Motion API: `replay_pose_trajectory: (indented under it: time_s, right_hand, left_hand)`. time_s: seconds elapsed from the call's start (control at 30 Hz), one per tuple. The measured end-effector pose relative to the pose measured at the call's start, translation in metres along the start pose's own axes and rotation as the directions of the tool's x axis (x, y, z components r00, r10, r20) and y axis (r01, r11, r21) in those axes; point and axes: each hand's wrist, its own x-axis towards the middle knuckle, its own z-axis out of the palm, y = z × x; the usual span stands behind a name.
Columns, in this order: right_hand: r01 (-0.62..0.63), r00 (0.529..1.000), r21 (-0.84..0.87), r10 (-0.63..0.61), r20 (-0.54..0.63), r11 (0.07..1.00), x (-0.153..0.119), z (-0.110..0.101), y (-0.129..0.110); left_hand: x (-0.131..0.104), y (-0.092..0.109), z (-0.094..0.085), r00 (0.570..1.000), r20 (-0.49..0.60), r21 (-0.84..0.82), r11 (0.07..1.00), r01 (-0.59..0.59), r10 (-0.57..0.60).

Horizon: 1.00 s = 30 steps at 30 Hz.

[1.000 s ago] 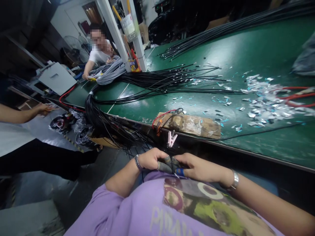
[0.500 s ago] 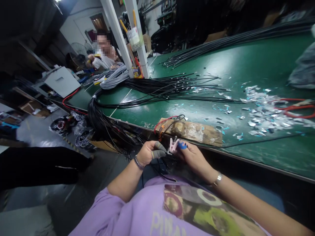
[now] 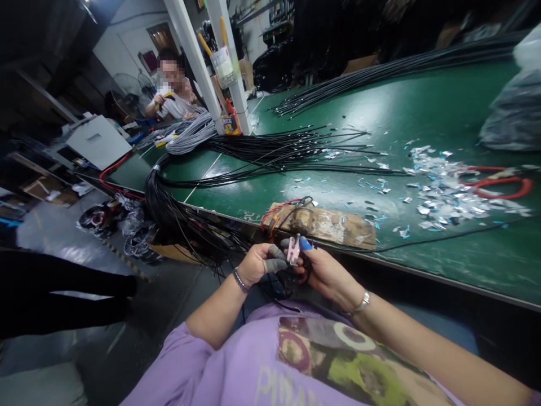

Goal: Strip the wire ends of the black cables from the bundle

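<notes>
A small pale pink tool, clip-like in shape, is between my two hands at the table's front edge. My right hand, with blue wrap on a fingertip, is closed on it. On its left, my left hand wears grey finger covers and is closed in a pinch close to the tool; what lies between those fingertips is too small to make out. Just beyond them, a worn wooden block lies on the green table, with red and black wires at its left end.
A bundle of black cables hangs over the front edge at the left. Foil scraps and red-handled scissors lie at the right. A person sits beyond the white posts. A plastic bag stands at the far right.
The pink tool has turned more upright and shifted slightly left with my right hand. My left hand's fingers are nearer to it. The whole view has shifted slightly.
</notes>
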Motion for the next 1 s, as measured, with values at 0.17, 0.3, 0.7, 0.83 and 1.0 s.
replay_pose_trajectory:
  time_s: [0.17,0.3,0.7,0.83,1.0]
  right_hand:
    - [0.033,0.999,0.021,-0.033,0.004,0.999,0.003,-0.005,0.006]
    - [0.029,0.999,0.093,-0.032,0.028,0.995,0.002,-0.011,0.009]
    - [0.066,0.993,-0.364,-0.024,0.119,0.929,-0.033,-0.023,0.013]
    - [0.146,0.987,-0.541,-0.087,0.135,0.828,-0.036,-0.025,0.010]
    - [0.251,0.966,-0.588,-0.163,0.198,0.769,-0.038,-0.028,0.010]
  left_hand:
    - [0.002,-0.004,-0.003,1.000,-0.028,0.061,0.998,0.015,-0.013]
    - [-0.003,-0.007,-0.007,1.000,-0.016,0.092,0.996,0.017,-0.015]
    - [-0.045,-0.020,0.003,0.992,-0.098,0.394,0.918,-0.037,0.082]
    - [-0.048,-0.020,0.006,0.993,-0.101,0.391,0.916,0.091,-0.056]
    - [-0.041,-0.015,0.007,0.899,0.119,0.205,0.896,0.394,-0.422]
